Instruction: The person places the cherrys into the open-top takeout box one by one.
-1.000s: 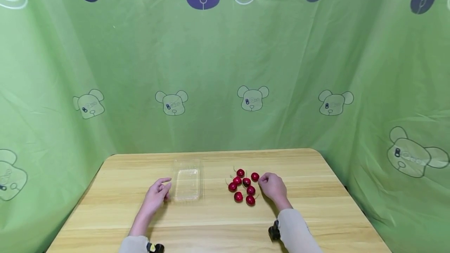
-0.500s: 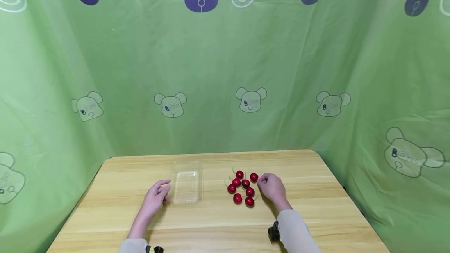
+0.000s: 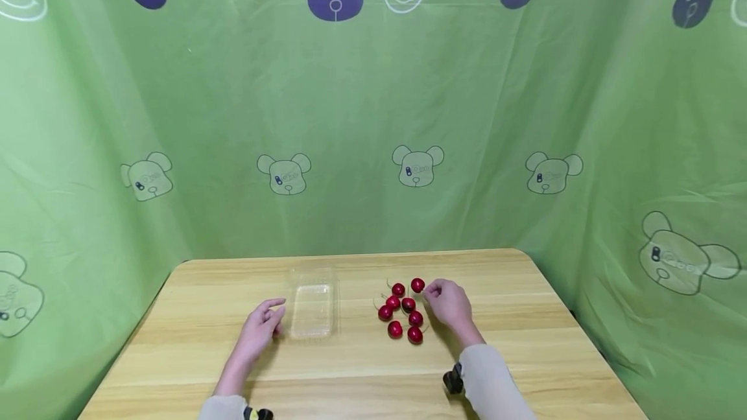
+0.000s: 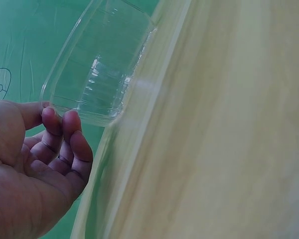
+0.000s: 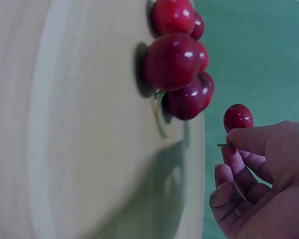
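Note:
A clear plastic container (image 3: 313,336) stands on the table, left of the middle. My left hand (image 3: 258,328) is at its left side, and in the left wrist view the thumb and fingers pinch the container's rim (image 4: 65,108). My right hand (image 3: 450,304) holds a red cherry (image 5: 237,117) by its green stem (image 5: 223,145), between thumb and index finger. In the head view this cherry is at the far right of a loose group of several cherries (image 3: 408,304). The lower fingers of the right hand are curled.
The cherries lie right of the container, some with thin stems (image 5: 159,117) sticking out. Behind the wooden table (image 3: 502,368) and at its sides hangs a green printed curtain (image 3: 350,102).
My right hand has moved slightly up and left, and the cherry at its fingertips has shifted with it. The left hand and the container stay in about the same place.

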The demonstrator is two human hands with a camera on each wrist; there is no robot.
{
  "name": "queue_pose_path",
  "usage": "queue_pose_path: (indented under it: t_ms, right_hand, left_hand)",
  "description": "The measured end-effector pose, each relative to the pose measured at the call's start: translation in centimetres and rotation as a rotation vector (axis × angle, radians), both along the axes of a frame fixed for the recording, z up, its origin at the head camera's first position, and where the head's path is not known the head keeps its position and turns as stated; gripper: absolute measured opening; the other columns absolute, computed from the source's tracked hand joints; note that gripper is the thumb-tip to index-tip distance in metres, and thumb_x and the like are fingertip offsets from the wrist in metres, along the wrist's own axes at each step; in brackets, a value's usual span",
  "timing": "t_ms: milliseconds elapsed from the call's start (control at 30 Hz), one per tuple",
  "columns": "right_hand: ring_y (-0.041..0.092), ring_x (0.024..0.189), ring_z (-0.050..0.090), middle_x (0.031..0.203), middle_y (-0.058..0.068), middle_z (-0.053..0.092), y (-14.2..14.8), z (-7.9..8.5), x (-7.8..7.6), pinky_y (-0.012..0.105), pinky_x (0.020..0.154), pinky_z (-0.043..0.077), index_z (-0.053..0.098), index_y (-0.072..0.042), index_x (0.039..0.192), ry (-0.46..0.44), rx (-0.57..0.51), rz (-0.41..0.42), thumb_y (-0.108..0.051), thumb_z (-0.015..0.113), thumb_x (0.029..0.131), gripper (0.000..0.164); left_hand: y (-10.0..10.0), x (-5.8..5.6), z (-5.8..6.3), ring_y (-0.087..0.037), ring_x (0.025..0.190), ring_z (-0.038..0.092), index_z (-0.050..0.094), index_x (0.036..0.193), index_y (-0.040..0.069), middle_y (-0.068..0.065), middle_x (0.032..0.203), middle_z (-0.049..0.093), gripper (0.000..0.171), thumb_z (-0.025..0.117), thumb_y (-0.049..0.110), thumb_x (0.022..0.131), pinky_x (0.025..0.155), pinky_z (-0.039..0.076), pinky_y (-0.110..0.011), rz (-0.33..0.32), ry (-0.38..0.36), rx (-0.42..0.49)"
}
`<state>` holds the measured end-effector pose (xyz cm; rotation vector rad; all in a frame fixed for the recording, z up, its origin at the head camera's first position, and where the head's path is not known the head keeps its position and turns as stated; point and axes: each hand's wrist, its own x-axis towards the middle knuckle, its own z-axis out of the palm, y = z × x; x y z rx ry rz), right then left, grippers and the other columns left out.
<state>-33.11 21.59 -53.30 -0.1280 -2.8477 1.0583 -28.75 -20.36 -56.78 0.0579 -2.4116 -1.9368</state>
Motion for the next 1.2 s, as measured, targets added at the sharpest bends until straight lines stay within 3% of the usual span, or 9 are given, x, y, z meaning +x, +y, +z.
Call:
queue_pose_path:
  t_ms: [567, 933, 1200]
  right_hand:
    - [0.019, 0.083, 0.062, 0.094, 0.003, 0.071, -2.7, 2.4, -0.2, 0.042, 0.082, 0.052, 0.073, -0.012, 0.098, 0.042, -0.012, 0.049, -0.02, 0.07, 0.098, 0.009]
    - [0.018, 0.082, 0.063, 0.093, 0.003, 0.071, -4.6, 3.3, -1.1, 0.035, 0.074, 0.052, 0.073, -0.012, 0.097, 0.052, -0.036, 0.089, -0.017, 0.07, 0.097, 0.006]
    - [0.016, 0.075, 0.061, 0.086, 0.001, 0.07, -6.8, 3.4, -1.1, 0.033, 0.072, 0.049, 0.072, -0.012, 0.093, 0.094, -0.076, 0.121, -0.016, 0.071, 0.097, 0.005]
  left_hand:
    - [0.4, 0.1, 0.1, -0.016, 0.069, 0.057, 0.055, 0.141, -0.004, -0.009, 0.075, 0.059, 0.04, 0.059, 0.013, 0.105, 0.065, 0.051, -0.026, -0.021, -0.004, 0.009]
    - [1.0, -0.3, 0.4, -0.02, 0.071, 0.059, 0.056, 0.142, 0.001, -0.012, 0.079, 0.061, 0.04, 0.06, 0.016, 0.106, 0.066, 0.052, -0.028, -0.034, -0.03, 0.01]
    - [1.3, 0.4, 0.5, -0.02, 0.07, 0.059, 0.057, 0.141, 0.001, -0.011, 0.078, 0.061, 0.041, 0.061, 0.018, 0.105, 0.064, 0.051, -0.028, -0.051, -0.037, 0.005]
